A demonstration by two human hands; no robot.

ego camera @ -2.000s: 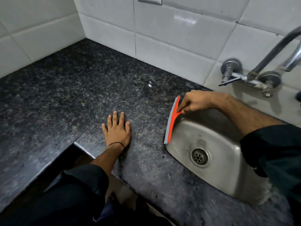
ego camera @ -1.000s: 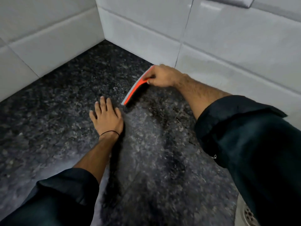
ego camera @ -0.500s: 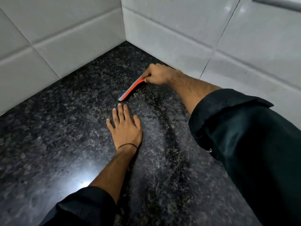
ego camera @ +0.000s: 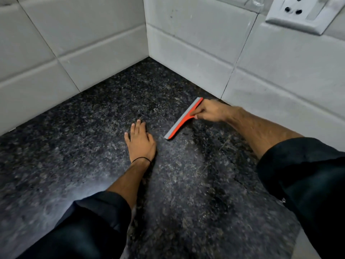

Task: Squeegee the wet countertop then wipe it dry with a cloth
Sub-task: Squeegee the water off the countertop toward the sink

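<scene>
An orange squeegee with a grey blade (ego camera: 182,120) rests its edge on the dark speckled granite countertop (ego camera: 74,143), one end close to the back wall. My right hand (ego camera: 210,111) grips its short handle from the right side. My left hand (ego camera: 141,142) lies flat on the counter, fingers together, just left of the blade's near end and not touching it. A thin black band circles the left wrist. No cloth is in view.
White tiled walls (ego camera: 93,45) meet in a corner behind the counter. A white socket plate (ego camera: 298,14) sits on the right wall at the top. Light glares off the counter at lower left (ego camera: 61,195). Dark sleeves cover both forearms.
Two seconds ago the squeegee stood at the sink's rim. It then went toward the corner, and now sits farther right along the back wall. The sink has left the view. My left hand stays flat.
</scene>
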